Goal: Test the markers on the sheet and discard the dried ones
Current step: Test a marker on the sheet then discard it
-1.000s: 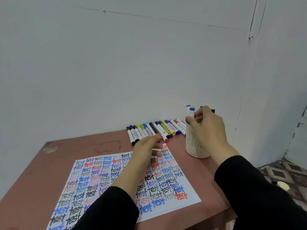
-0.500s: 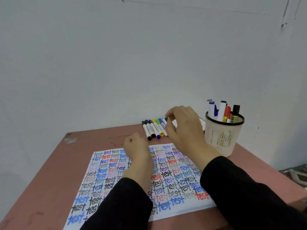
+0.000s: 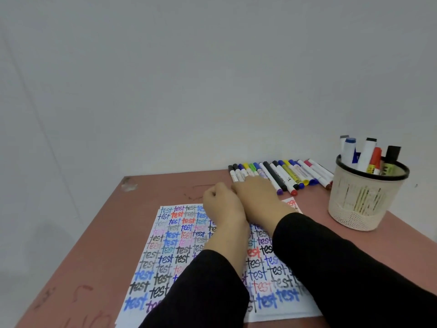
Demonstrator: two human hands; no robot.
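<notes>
So the table (image 3: 94, 233) is a reddish-brown matte top and it's kinda beat up: there's a pale chipped patch (image 3: 128, 185) at the far left corner, a few thin dark scratches (image 3: 198, 191) near the far edge, and some red scribbles (image 3: 82, 290) down at the near left, bit blurry tbh. Behind it is just a plain pale grey wall (image 3: 212, 79), the table's far edge sits right up against it

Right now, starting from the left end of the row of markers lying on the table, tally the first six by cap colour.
Black caps: 2
Blue caps: 2
Yellow cap: 1
Green cap: 1
Total: 6
Their lower ends are hidden behind the right hand.
</notes>
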